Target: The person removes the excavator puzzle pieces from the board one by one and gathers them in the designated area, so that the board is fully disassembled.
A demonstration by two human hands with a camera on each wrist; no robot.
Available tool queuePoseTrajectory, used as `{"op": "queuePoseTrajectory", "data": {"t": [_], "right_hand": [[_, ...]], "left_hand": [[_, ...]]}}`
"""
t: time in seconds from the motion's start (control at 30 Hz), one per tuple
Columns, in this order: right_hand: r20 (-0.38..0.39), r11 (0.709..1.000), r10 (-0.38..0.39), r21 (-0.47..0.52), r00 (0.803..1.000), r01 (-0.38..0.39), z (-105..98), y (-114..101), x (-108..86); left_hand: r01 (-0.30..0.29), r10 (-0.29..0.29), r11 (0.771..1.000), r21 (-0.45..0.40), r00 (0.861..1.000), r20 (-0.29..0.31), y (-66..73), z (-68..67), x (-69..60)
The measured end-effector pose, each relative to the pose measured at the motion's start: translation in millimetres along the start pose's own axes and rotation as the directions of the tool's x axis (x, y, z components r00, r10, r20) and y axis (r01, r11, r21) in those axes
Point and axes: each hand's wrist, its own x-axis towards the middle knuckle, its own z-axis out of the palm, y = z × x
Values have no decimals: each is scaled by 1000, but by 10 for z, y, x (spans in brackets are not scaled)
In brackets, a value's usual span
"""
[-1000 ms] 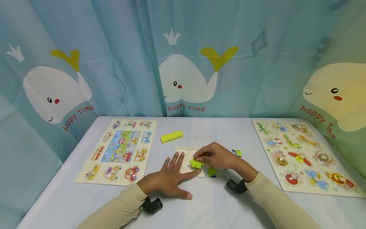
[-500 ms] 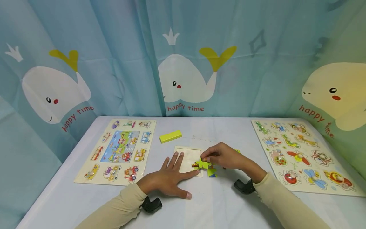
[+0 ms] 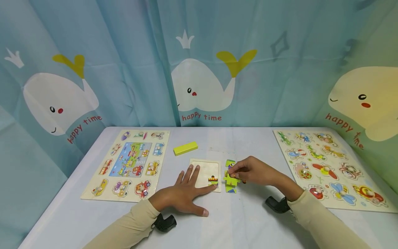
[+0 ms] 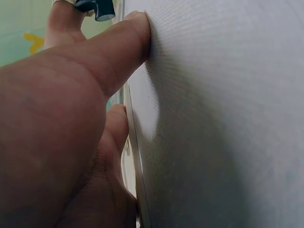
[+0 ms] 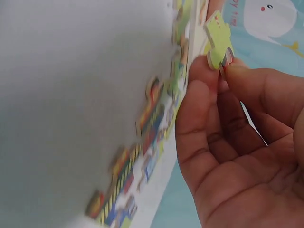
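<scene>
My left hand (image 3: 186, 196) lies with fingers spread over a small wooden puzzle tray (image 3: 207, 166). One jigsaw piece (image 3: 212, 180) sits in the tray's lower right corner, partly covered by the index finger. Just right of the tray, my right hand (image 3: 253, 173) pinches a yellow-green jigsaw piece (image 3: 231, 180) between thumb and fingers. That held piece also shows in the right wrist view, tilted at the fingertips. Beneath and around it are loose jigsaw pieces (image 3: 230, 189), partly hidden by the hand. In the left wrist view the thumb (image 4: 123, 47) touches the table.
A yellow block (image 3: 185, 148) lies behind the tray. To the left is a vehicle peg puzzle board (image 3: 104, 193), to the right an insect peg puzzle board (image 3: 306, 190). Several jigsaw pieces (image 5: 126, 173) lie on the table in the right wrist view. A whale-print curtain (image 3: 140, 69) hangs behind.
My right hand has moved right with the yellow-green jigsaw piece, from over the tray to over the loose pieces beside it. The piece in the tray's corner is now uncovered. My left hand stays put.
</scene>
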Motion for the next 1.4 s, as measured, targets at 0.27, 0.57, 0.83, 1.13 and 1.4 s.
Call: {"op": "queuePoseTrajectory", "data": {"t": [0.27,0.57,0.83,1.13,1.4], "right_hand": [[7,1000,22,-10,1000,-22,-110,22,-131],[65,999,30,32,997,-32,-150,54,-189],[120,997,12,73,993,-21,-150,67,-225],[125,998,52,26,991,-56,-159,58,-244],[101,996,79,21,992,-82,-170,39,-237]], "left_hand": [[-3,3,1000,-6,1000,-3,-11,2,-3],[-2,2,1000,-12,1000,-3,-13,1,-7],[-2,2,1000,-6,1000,4,-12,8,5],[-19,19,1000,0,1000,-4,-13,14,-2],[-19,19,1000,10,1000,-12,-11,13,-10]]}}
